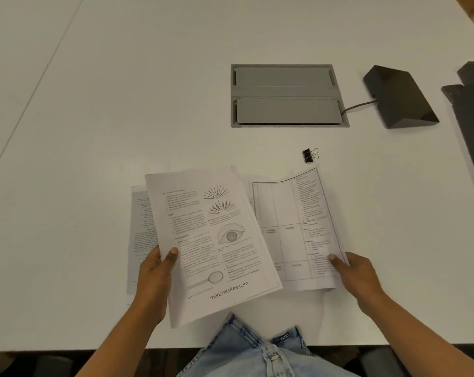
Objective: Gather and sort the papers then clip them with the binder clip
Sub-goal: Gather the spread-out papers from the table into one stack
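Observation:
My left hand (155, 276) grips a printed page with an eye drawing (214, 240) by its left edge, lifted and tilted above the white table. Under it at the left lies another text sheet (142, 229). My right hand (355, 273) pinches the lower right corner of a page with a ruled table (293, 229), whose top edge curls up. More sheets show between the two pages. A black binder clip (309, 155) lies on the table just beyond the table page, apart from both hands.
A grey recessed cable hatch (287, 95) sits in the white table (121, 104) beyond the papers. A dark wedge-shaped device (401, 96) with a cable lies to its right. Dark objects (472, 110) reach in at the right edge. The near table edge runs at my lap.

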The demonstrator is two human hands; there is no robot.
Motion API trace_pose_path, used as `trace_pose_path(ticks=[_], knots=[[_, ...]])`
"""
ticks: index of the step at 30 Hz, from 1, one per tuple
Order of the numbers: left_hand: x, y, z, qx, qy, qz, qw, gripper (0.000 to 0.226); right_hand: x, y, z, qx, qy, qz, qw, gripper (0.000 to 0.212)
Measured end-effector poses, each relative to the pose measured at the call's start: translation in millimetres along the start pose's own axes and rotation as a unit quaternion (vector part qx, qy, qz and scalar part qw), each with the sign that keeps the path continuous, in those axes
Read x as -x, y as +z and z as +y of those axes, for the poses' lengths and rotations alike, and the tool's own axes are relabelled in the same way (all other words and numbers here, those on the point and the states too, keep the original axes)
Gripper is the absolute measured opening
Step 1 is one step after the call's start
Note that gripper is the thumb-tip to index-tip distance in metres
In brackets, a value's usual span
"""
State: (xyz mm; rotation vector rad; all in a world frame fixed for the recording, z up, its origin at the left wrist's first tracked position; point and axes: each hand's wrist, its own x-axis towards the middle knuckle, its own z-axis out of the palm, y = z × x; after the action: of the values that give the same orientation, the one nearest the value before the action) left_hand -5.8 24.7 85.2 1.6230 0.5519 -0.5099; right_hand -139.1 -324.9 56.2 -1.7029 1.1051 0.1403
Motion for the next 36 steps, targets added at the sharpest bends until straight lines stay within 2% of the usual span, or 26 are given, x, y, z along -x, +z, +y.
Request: trace_pose_path(ticks=[2, 5, 11, 18, 22, 26, 28, 30, 32, 33, 35, 36], knots=[[-2, -4, -1, -0.002, 0.002, 0.008, 1.000, 0.024, 13, -10, 1, -0.059, 0.027, 0.001, 0.998, 0.011], [-3, -7, -2, -0.010, 0.007, 0.016, 1.000, 0.024, 29, -26, 0, -0.140, 0.062, 0.008, 0.988, 0.029], [-1, 2, 3, -0.009, 0.035, 0.003, 0.999, 0.027, 51, -44, -21, -0.229, 0.072, -0.014, 0.971, 0.038], [12, 32, 13, 0.029, 0.044, -0.044, 0.998, 0.026, 74, -3, -50, -0.178, 0.006, -0.078, 0.981, 0.031], [22, 50, 15, 0.034, 0.038, -0.067, 0.996, 0.018, 83, 21, -61, -0.129, -0.040, -0.084, 0.987, 0.017], [30, 56, 19, 0.064, 0.012, -0.090, 0.994, 0.012, 85, 28, -66, -0.082, -0.050, -0.067, 0.993, 0.013], [32, 55, 20, 0.072, 0.011, -0.106, 0.992, 0.015, 85, 28, -70, -0.042, -0.068, -0.048, 0.996, 0.018], [34, 53, 21, 0.075, 0.010, -0.122, 0.990, 0.018, 79, 24, -76, -0.001, -0.081, -0.049, 0.995, 0.039], [36, 51, 22, 0.081, 0.011, -0.142, 0.987, 0.020, 70, 17, -83, -0.034, -0.040, -0.106, 0.993, 0.061], [38, 51, 23, 0.083, 0.010, -0.151, 0.985, 0.020, 65, 15, -87, -0.071, -0.009, -0.148, 0.986, 0.062], [40, 52, 24, 0.083, 0.002, -0.162, 0.983, 0.023, 62, 13, -96, -0.115, 0.020, -0.212, 0.970, 0.044], [41, 54, 26, 0.078, -0.010, -0.155, 0.985, 0.027, 61, 15, -98, -0.111, 0.007, -0.222, 0.969, 0.038]])
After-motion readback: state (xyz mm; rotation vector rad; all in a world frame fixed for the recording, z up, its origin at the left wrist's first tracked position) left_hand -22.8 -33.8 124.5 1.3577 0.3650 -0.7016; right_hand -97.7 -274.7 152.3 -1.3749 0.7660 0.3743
